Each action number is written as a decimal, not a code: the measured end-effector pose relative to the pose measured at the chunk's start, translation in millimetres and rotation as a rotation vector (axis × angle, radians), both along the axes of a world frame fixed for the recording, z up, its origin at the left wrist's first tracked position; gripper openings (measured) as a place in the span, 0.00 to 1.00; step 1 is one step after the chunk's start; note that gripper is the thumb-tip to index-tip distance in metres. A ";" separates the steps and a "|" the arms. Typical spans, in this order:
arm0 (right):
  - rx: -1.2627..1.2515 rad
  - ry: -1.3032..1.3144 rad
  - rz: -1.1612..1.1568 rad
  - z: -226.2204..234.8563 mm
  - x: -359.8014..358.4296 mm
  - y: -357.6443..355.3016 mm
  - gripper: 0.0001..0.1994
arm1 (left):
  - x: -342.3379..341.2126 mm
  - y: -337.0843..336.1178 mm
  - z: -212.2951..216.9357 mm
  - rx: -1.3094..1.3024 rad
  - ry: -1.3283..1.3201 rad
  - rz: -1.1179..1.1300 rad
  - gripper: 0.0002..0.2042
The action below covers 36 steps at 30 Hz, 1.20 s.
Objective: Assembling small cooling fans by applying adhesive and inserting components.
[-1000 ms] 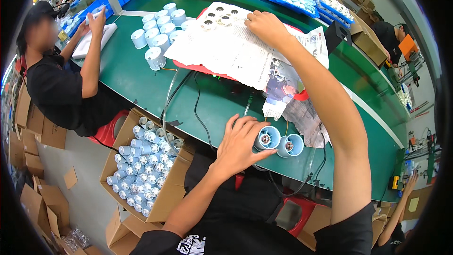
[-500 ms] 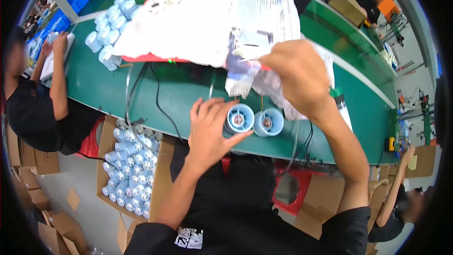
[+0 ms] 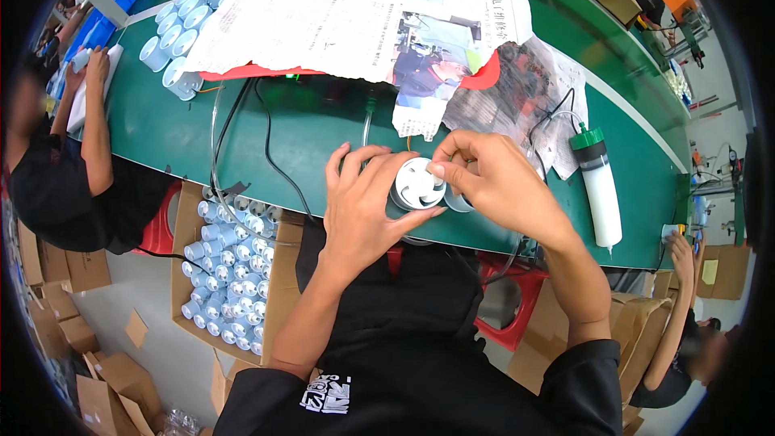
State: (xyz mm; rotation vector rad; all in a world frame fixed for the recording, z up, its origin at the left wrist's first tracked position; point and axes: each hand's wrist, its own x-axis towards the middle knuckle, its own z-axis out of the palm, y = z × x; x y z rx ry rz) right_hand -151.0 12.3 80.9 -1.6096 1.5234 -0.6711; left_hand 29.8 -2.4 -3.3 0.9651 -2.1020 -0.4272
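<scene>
L hand (image 3: 359, 202) is curled round a lt-blue cup (image 3: 401, 203) near the front edge of the green tabletop (image 3: 319, 133), thumb on the near side, fingers on the far side. White fan wheel (image 3: 415, 184) sits at the cup's open top; R hand (image 3: 492, 182) has its thumb + index pinched on the wheel's R edge. 2nd blue cup (image 3: 458, 203) stands just beside, partly hidden under R hand. Newspaper (image 3: 339, 24) lies beyond; white tube w/ green cap (image 3: 601, 194) is to the R. Box (image 3: 282, 295) of blue cups (image 3: 230, 274) is below, to the L.
</scene>
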 end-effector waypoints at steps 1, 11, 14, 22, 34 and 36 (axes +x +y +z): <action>0.065 0.102 -0.006 9.3 2.7 -1.3 0.10 | 0.1 0.0 -0.3 -0.002 -0.003 -0.005 0.29; -0.288 0.335 0.046 2.5 5.4 -1.0 0.05 | -1.8 -2.0 -0.3 0.009 -0.025 0.007 0.30; -0.361 0.311 0.018 3.9 1.0 1.9 0.04 | -5.9 -3.0 0.0 -0.021 -0.021 0.011 0.30; -0.332 0.438 0.232 0.6 3.2 1.1 0.06 | -2.7 -1.7 -4.1 -0.042 -0.010 0.046 0.30; -0.504 0.465 0.186 2.5 6.8 0.7 0.05 | -2.0 -2.0 -5.8 -0.050 -0.023 0.037 0.31; -0.497 0.510 0.240 -5.7 4.3 0.0 0.05 | -5.1 -1.6 -5.7 -0.052 -0.013 0.014 0.31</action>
